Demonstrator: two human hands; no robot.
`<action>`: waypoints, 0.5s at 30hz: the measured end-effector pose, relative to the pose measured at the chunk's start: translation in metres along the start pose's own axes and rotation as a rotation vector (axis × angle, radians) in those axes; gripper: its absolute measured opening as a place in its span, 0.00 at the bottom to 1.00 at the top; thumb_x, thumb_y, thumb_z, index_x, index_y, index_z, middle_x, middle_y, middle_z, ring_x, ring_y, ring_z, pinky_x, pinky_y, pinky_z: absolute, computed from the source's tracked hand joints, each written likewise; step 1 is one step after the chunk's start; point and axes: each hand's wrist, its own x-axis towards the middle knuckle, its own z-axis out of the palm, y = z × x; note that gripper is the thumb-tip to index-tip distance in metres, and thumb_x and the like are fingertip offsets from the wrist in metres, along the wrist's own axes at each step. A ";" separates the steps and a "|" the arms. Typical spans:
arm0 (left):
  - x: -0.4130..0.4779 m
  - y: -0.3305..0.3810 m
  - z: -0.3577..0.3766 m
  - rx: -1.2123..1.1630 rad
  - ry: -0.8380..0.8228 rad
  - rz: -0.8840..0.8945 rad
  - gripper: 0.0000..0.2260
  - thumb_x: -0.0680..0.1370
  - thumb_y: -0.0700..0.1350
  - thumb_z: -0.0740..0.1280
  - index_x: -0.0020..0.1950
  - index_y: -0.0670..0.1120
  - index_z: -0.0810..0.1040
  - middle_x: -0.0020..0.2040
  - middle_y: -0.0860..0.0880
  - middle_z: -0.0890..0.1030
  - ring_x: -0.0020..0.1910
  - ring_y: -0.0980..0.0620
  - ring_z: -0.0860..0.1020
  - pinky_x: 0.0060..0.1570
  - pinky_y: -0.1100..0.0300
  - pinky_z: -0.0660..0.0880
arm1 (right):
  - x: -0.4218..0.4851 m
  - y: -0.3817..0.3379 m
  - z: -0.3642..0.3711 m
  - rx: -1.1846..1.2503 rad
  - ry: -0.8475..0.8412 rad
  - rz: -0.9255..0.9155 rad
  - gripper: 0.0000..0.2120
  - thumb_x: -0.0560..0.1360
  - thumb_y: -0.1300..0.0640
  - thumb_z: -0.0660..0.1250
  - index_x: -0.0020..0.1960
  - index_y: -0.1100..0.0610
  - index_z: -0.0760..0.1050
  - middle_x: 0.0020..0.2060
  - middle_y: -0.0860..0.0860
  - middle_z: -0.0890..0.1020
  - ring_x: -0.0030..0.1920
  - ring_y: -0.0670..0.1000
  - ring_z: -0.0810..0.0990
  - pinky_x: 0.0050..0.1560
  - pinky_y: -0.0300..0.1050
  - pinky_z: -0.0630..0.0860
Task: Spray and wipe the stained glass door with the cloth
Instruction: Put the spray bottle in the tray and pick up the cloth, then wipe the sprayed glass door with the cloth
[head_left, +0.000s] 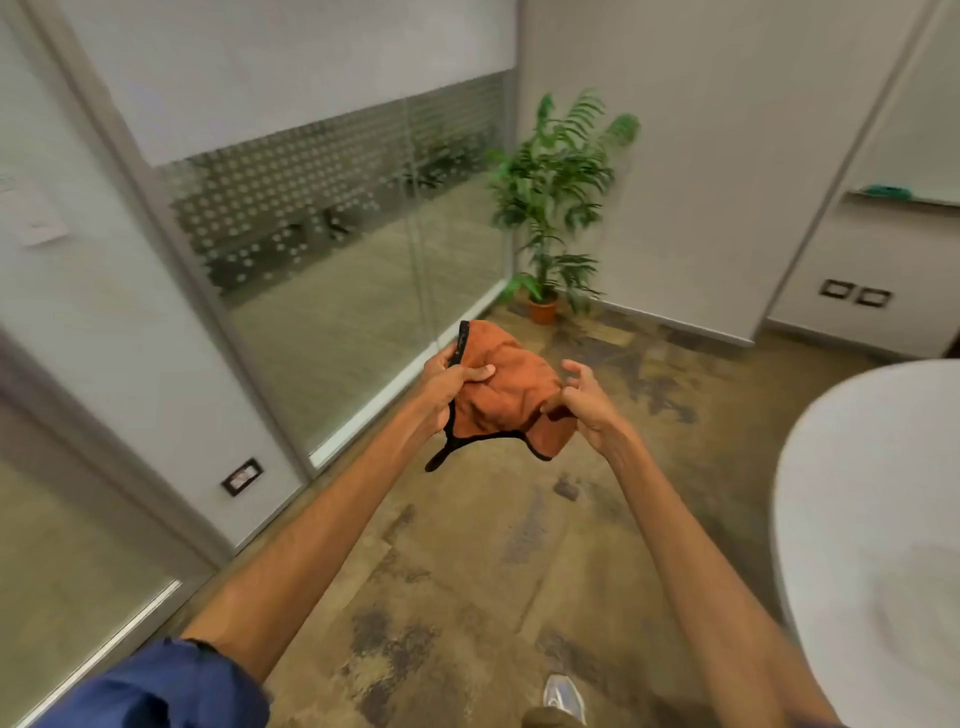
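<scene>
An orange cloth with a black hem hangs crumpled between both hands at the middle of the view. My left hand grips its left edge, thumb laid across the fabric. My right hand pinches its right side with thumb and fingertips, the other fingers spread above. The glass wall, frosted on top with a dotted band below, stands ahead on the left, about an arm's length beyond the cloth. No spray bottle is in view.
A potted plant stands in the far corner. A white round table fills the right edge. A wall socket sits low on the left panel, and two more sockets on the right wall. My shoe shows at the bottom.
</scene>
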 end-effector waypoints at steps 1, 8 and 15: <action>-0.002 0.006 -0.021 -0.011 0.021 0.006 0.19 0.68 0.31 0.76 0.57 0.44 0.80 0.51 0.46 0.86 0.51 0.45 0.84 0.52 0.50 0.81 | 0.004 -0.003 0.020 0.080 -0.074 0.041 0.38 0.71 0.73 0.67 0.76 0.55 0.57 0.64 0.59 0.75 0.58 0.55 0.76 0.53 0.52 0.78; -0.027 0.048 -0.158 -0.047 0.207 0.078 0.14 0.69 0.30 0.74 0.49 0.44 0.81 0.43 0.48 0.85 0.42 0.50 0.84 0.41 0.59 0.81 | 0.038 -0.029 0.157 0.194 -0.525 0.140 0.23 0.73 0.65 0.73 0.67 0.65 0.73 0.64 0.63 0.79 0.62 0.59 0.80 0.62 0.57 0.78; -0.053 0.083 -0.281 -0.081 0.610 0.276 0.13 0.66 0.33 0.79 0.46 0.46 0.84 0.43 0.49 0.87 0.40 0.54 0.85 0.40 0.62 0.80 | 0.058 -0.085 0.318 0.089 -0.435 -0.183 0.35 0.62 0.69 0.81 0.66 0.64 0.71 0.56 0.58 0.83 0.51 0.52 0.82 0.46 0.37 0.81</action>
